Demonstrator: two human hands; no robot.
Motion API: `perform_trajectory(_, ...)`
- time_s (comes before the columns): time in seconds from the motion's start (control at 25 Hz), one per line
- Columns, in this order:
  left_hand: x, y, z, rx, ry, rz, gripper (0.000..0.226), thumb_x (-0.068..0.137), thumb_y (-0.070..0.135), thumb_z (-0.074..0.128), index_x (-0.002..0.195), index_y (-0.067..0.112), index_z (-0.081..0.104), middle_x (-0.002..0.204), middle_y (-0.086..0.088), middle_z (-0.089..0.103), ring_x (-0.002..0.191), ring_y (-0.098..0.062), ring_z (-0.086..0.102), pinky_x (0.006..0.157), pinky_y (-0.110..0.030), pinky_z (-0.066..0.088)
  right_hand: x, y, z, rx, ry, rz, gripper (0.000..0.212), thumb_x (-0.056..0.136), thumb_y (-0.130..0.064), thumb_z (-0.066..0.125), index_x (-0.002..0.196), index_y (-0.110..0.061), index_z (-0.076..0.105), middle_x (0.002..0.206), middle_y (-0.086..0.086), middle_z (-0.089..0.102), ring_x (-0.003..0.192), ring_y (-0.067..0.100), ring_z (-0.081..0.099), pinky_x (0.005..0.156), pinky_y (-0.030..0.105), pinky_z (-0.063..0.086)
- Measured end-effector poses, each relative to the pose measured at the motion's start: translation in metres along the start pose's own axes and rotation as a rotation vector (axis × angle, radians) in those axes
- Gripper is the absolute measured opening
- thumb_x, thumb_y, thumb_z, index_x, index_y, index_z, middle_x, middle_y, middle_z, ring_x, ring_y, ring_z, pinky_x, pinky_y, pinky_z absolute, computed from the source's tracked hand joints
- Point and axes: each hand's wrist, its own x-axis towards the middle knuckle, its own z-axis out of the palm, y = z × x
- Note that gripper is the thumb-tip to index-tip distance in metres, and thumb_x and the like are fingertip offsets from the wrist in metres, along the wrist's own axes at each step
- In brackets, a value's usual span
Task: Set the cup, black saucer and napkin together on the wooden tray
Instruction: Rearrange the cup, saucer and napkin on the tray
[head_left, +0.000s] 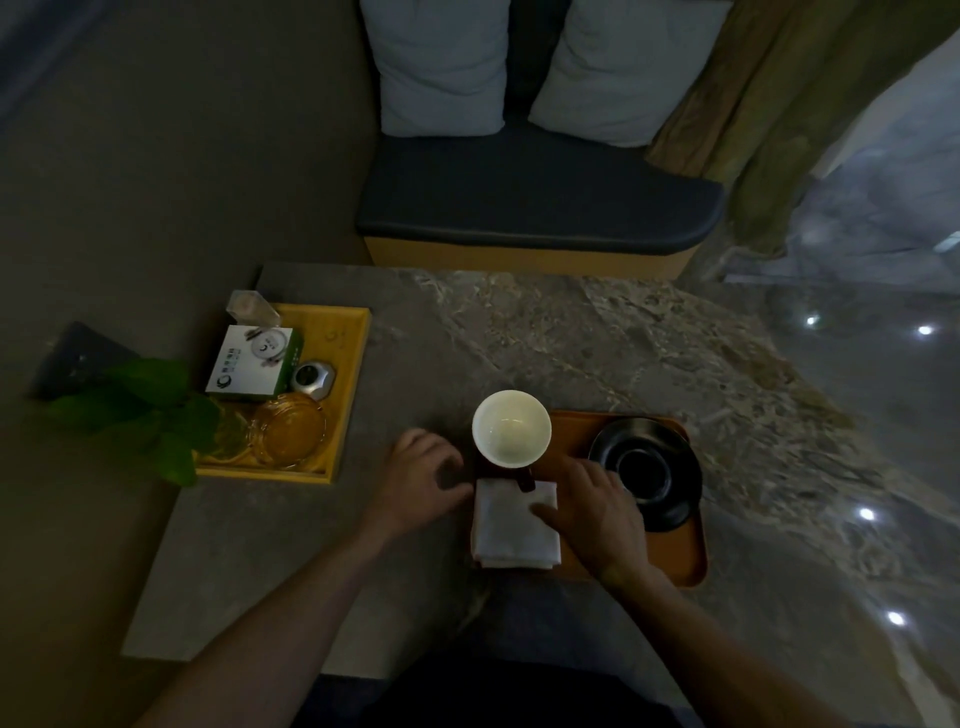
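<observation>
All 3 pieces are sitting on the wooden tray (675, 564) on the tabletop (597, 338): cup (511, 427) at its far-left corner, napkin (511, 525) near-left, black saucer (647, 473) right. My right hand (597, 512) is pressing flat on the napkin, my left hand (421, 480) resting beside it, both with fingers spread, gripping nothing. I judge only straightening remains.

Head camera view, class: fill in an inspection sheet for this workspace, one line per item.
Surface: marbled stone table.
Job's things: white cup, black saucer and folded napkin, all on the wooden tray.
Clutter: yellow tray holding a box, glass ashtray, small clock; leafy plant.
Hands: left hand open beside the napkin; right hand open, fingers on the napkin.
Cables: nothing seen.
Surroundings: bench, two pillows, curtain.
</observation>
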Motion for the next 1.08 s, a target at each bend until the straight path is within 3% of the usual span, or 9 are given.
perform_trajectory(0.08, 0.022, 0.0, -0.016, 0.006, -0.045, -0.03, 0.066, 0.075, 0.047, 0.077, 0.132, 0.027, 0.053, 0.141, 0.0, 0.05, 0.139, -0.023, 0.028, 0.11, -0.037, 0.028, 0.015, -0.011, -0.004, 0.026, 0.027, -0.003, 0.082, 0.072, -0.067, 0.065, 0.14, -0.038, 0.03, 0.141, -0.004, 0.047, 0.126, 0.023, 0.045, 0.095, 0.045, 0.045)
perform_trajectory(0.16, 0.045, 0.007, -0.027, 0.039, -0.2, -0.039, 0.097, 0.07, 0.047, 0.08, 0.15, 0.035, 0.027, 0.159, 0.005, 0.027, 0.148, -0.027, 0.008, 0.118, -0.049, 0.016, 0.031, -0.022, -0.006, 0.044, 0.023, 0.025, 0.098, 0.065, -0.071, 0.068, 0.144, -0.035, 0.023, 0.144, -0.002, 0.044, 0.128, 0.025, 0.041, 0.096, 0.048, 0.042)
perform_trajectory(0.28, 0.071, 0.021, -0.027, 0.164, -0.329, 0.044, 0.111, 0.069, 0.047, 0.08, 0.152, 0.04, 0.006, 0.164, 0.011, 0.012, 0.15, -0.029, -0.004, 0.119, -0.057, 0.002, 0.048, -0.034, -0.004, 0.052, 0.01, 0.065, 0.106, 0.058, -0.073, 0.069, 0.144, -0.031, 0.023, 0.139, 0.002, 0.046, 0.124, 0.027, 0.043, 0.094, 0.048, 0.041)
perform_trajectory(0.52, 0.082, 0.023, -0.015, 0.145, -0.294, 0.067, 0.103, 0.068, 0.053, 0.078, 0.15, 0.037, 0.017, 0.159, 0.007, 0.027, 0.148, -0.026, 0.009, 0.12, -0.054, 0.009, 0.055, -0.029, -0.002, 0.08, 0.006, 0.035, 0.104, 0.059, -0.057, 0.078, 0.145, -0.03, 0.025, 0.139, 0.001, 0.046, 0.125, 0.025, 0.04, 0.097, 0.046, 0.037)
perform_trajectory(0.72, 0.066, 0.026, -0.001, 0.083, -0.175, -0.016, 0.104, 0.058, 0.065, 0.077, 0.143, 0.039, 0.024, 0.15, 0.006, 0.038, 0.142, -0.022, 0.021, 0.114, -0.048, 0.019, 0.07, -0.013, -0.015, 0.009, -0.115, -0.08, 0.107, 0.061, -0.046, 0.084, 0.147, -0.029, 0.023, 0.145, 0.002, 0.042, 0.132, 0.029, 0.034, 0.102, 0.052, 0.035)
perform_trajectory(0.92, 0.042, 0.042, 0.021, 0.093, 0.035, -0.132, 0.104, 0.053, 0.078, 0.069, 0.139, 0.033, 0.033, 0.143, 0.002, 0.047, 0.134, -0.02, 0.038, 0.113, -0.053, 0.031, 0.09, -0.003, -0.033, -0.068, -0.262, -0.168, 0.11, 0.061, -0.068, 0.074, 0.149, -0.037, 0.015, 0.151, -0.002, 0.037, 0.133, 0.03, 0.032, 0.103, 0.054, 0.034)
perform_trajectory(1.08, 0.036, 0.049, 0.023, 0.094, 0.048, -0.195, 0.104, 0.055, 0.07, 0.075, 0.14, 0.031, 0.031, 0.145, 0.001, 0.046, 0.135, -0.023, 0.038, 0.112, -0.056, 0.031, 0.093, -0.002, -0.038, -0.089, -0.3, -0.211, 0.111, 0.063, -0.071, 0.071, 0.149, -0.037, 0.01, 0.154, -0.004, 0.033, 0.139, 0.03, 0.026, 0.105, 0.061, 0.03)
